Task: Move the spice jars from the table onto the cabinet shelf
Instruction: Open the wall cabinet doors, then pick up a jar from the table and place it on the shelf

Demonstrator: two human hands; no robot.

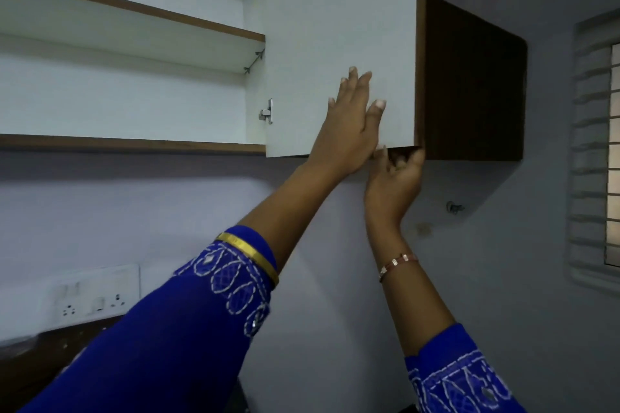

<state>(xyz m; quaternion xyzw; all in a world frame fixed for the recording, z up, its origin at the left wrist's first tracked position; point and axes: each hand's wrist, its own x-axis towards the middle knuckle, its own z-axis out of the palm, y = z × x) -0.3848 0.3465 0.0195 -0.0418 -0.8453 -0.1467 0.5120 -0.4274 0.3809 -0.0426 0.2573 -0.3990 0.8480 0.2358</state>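
Note:
A wall cabinet hangs above me with its white door swung open. My left hand lies flat against the door's inner face, fingers spread. My right hand curls around the door's bottom corner from below. Inside, the white cabinet shelves with brown front edges show nothing on them. No spice jars are in view.
The cabinet's dark brown side panel lies to the right of the door. A switch and socket plate sits on the wall low at left, above a dark table edge. A barred window is at far right.

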